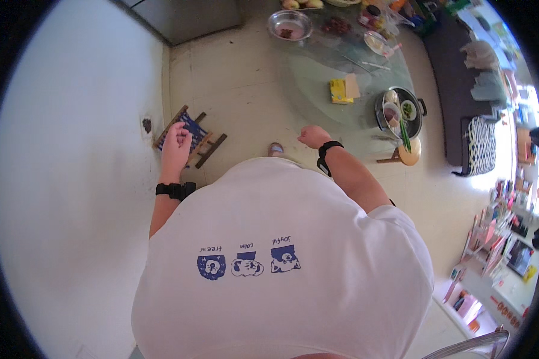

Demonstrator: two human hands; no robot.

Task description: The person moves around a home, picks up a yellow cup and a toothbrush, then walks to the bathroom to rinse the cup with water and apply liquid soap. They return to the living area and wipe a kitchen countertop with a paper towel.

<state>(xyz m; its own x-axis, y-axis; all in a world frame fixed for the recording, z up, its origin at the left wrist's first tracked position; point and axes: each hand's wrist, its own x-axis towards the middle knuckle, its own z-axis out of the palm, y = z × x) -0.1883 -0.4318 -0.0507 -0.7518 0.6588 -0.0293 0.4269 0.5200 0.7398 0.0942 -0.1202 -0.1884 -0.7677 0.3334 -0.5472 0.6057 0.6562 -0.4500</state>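
My left hand point(176, 146) hangs over a small folding stool point(193, 133) with a blue patterned fabric seat and wooden legs, beside the white wall. Its fingers are loosely bent and a little apart, and nothing shows in them; whether it touches the stool I cannot tell. My right hand point(314, 137) is curled into a fist near the close edge of a glass table point(308, 78), and no object sticks out of it. Each wrist wears a black strap. Nearest to that fist on the table is a yellow box point(340, 91) with its flap raised.
A pot point(422, 122) with bowls and green vegetables stands at the table's right side, a round stool point(409, 152) beside it. Farther back are a metal basin point(290, 25), dark red food point(336, 25) and chopsticks point(359, 64). A sofa point(446, 78) lies right, a grey cabinet point(191, 18) ahead.
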